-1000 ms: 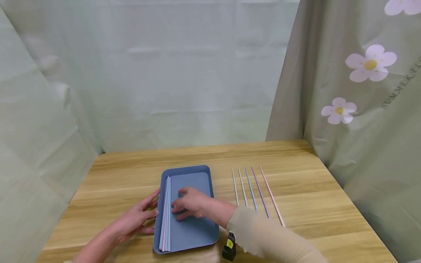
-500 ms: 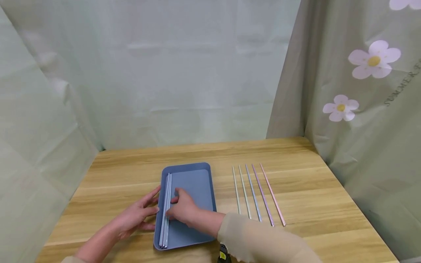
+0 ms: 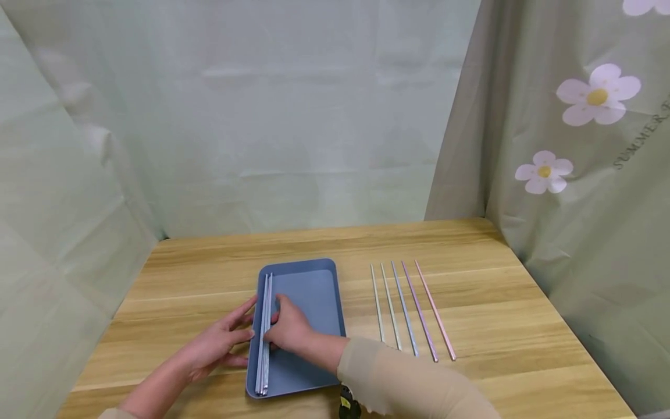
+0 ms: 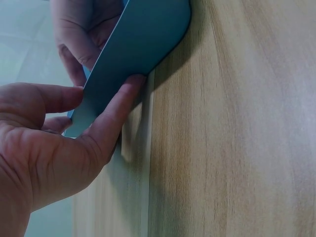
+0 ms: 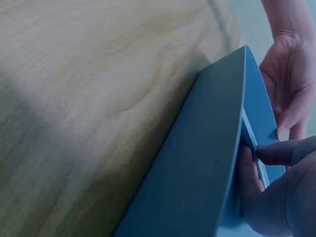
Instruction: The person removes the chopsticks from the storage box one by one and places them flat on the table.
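Observation:
A blue-grey rectangular tray [image 3: 306, 369] lies on the table with a bundle of thin, shiny chopsticks [image 3: 262, 369] lengthwise along its left side. My right hand [image 3: 290, 330] reaches in from the right and pinches the bundle about mid-length; in the right wrist view, thumb and fingers [image 5: 279, 152] meet around a pale chopstick [image 5: 249, 128]. The palm and the chopsticks' far sides are hidden there. My left hand [image 3: 217, 344] rests against the tray's outer left wall, fingers extended. In the left wrist view, one finger [image 4: 116, 111] of it lies along that wall near the tabletop.
To the tray's right, several single chopsticks lie spaced in a row: two pale green [image 3: 389, 302], blue [image 3: 404, 305], purple [image 3: 420, 308] and pink [image 3: 435, 308]. The wooden table [image 3: 497, 326] is bordered by hanging cloth [image 3: 314, 145] behind and at both sides.
The right hand, earlier hovering spread over the tray's middle, has moved left and down onto the chopsticks and pinched them. The bundle has shifted and gathered slightly. The left hand has stayed put.

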A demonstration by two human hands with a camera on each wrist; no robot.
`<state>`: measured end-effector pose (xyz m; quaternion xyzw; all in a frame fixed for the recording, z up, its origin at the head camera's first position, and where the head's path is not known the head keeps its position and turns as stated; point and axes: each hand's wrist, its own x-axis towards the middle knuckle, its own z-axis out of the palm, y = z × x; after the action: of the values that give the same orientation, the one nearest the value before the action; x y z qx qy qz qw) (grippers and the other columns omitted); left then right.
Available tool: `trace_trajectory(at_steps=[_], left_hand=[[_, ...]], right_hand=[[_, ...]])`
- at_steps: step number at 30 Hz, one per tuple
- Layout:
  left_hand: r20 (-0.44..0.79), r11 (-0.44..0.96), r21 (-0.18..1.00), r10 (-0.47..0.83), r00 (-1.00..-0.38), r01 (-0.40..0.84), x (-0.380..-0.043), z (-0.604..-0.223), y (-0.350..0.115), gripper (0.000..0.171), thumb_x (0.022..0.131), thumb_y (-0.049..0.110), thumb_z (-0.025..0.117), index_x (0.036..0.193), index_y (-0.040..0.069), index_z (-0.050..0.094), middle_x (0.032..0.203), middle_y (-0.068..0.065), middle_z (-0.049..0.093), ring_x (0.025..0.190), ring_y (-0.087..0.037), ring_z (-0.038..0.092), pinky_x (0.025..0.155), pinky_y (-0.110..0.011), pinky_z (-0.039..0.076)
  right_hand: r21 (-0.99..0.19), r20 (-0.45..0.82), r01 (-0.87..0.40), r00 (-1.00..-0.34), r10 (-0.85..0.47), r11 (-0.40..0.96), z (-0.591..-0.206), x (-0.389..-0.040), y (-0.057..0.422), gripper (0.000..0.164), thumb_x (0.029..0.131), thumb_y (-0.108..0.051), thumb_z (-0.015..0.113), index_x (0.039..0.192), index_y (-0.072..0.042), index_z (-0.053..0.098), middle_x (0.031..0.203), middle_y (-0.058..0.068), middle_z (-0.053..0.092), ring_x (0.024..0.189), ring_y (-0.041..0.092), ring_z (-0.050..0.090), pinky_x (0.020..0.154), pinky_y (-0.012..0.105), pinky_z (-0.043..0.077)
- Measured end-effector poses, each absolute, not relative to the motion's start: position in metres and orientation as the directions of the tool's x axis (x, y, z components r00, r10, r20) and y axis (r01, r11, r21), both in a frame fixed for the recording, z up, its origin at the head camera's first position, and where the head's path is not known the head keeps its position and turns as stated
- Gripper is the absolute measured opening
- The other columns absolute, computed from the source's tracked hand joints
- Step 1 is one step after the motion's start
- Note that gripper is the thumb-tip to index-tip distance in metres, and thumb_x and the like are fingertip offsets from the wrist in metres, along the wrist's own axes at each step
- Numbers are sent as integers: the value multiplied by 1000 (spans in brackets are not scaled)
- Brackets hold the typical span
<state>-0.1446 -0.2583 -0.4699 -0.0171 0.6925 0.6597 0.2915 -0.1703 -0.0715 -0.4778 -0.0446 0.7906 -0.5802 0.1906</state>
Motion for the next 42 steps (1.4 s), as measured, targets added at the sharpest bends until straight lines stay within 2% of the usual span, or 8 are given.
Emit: trace_trajectory(at_steps=[6,12,22,32,42], left_hand=[[-425,126,905,354,-833,-407,-145,-469,-258,77,105,4,50,166,27,9,162,-36,5,120,-40,57,81,-55,59],[-431,110,901,356,-829,-421,-145,-469,-259,78,105,4,50,166,28,8,162,-35,5,115,-36,60,82,-56,59],[-418,96,906,360,-834,-412,-145,-470,-258,78,105,6,51,166,28,7,163,-34,5,118,-38,59,84,-56,58],[-391,95,919,366,-845,-384,-144,-471,-256,78,106,5,51,166,25,6,163,-34,5,115,-36,59,82,-56,59],[-387,103,921,371,-844,-377,-145,-473,-257,78,106,5,50,166,26,6,163,-34,4,117,-37,58,82,-56,58]], right_hand=[[-931,-289,196,-911,-294,309,-477,-173,-70,87,79,16,76,155,-3,37,87,6,57,61,21,61,53,35,58],[-951,-299,252,-899,-319,181,-476,-174,-59,82,80,20,68,154,-5,40,89,9,55,65,22,57,51,39,57],[-969,-246,235,-883,-399,77,-466,-185,-21,81,88,14,66,158,-13,36,99,12,56,76,21,60,58,40,61],[-978,-197,209,-892,-407,15,-460,-199,12,78,87,14,68,155,-15,43,102,15,57,74,24,63,60,44,62],[-977,-195,214,-895,-402,-2,-453,-205,45,81,86,14,66,157,-15,40,107,16,53,81,24,59,61,42,62]])
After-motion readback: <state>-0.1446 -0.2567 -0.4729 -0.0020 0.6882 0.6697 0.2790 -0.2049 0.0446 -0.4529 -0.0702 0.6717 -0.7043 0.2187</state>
